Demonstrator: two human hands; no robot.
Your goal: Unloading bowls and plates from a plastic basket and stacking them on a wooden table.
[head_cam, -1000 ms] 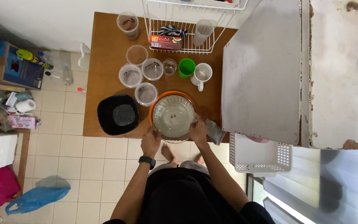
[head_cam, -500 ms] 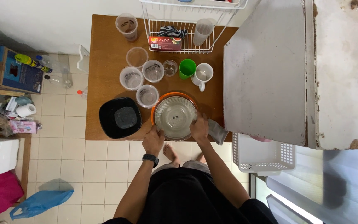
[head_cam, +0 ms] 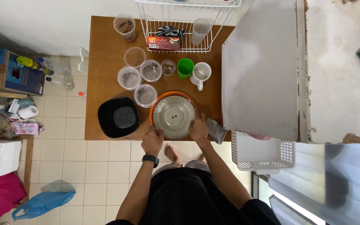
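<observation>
Standing on pale tiles [head_cam: 105,158], cluttered wooden table [head_cam: 105,62]

4 clear cups [head_cam: 140,81] crowd behind the glass bowl [head_cam: 173,116].

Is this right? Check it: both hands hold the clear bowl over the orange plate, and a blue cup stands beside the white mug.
Not quite. The head view shows the cup beside the white mug is green, not blue. The rest stands: left hand and right hand hold the clear bowl over the orange plate.
</observation>
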